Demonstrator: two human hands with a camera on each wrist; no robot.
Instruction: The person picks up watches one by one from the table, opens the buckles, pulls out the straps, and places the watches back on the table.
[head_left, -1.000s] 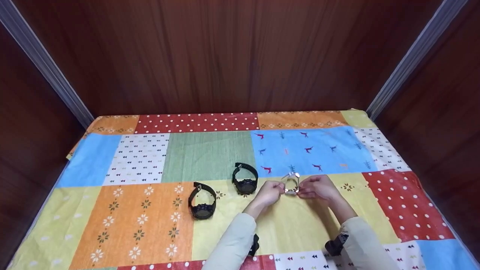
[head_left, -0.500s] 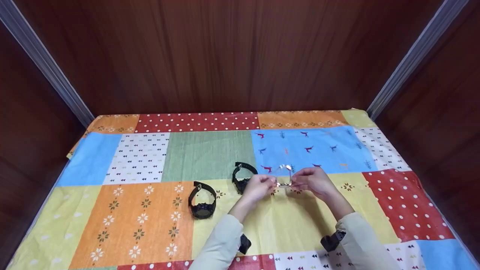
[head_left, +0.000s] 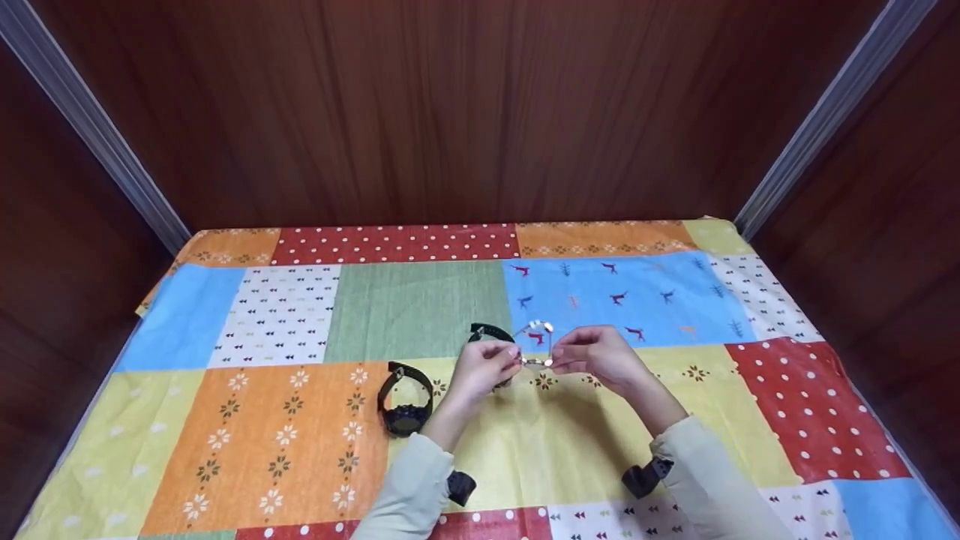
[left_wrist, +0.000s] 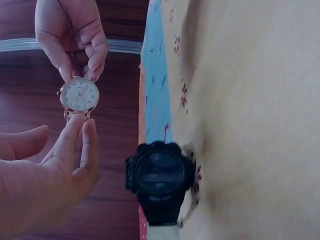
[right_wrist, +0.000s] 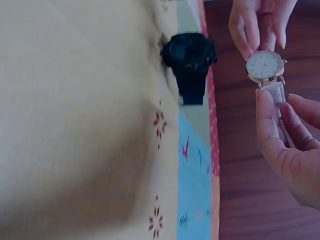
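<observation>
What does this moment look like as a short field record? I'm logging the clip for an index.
held item: white-dial watch with a rose-gold case, lifted off the cloth
left hand: pinches one side of the watch
right hand: pinches the other side
other watches: black watch on an orange patch; second black watch just behind the left hand
surface: patchwork tablecloth
surroundings: dark wood panels
</observation>
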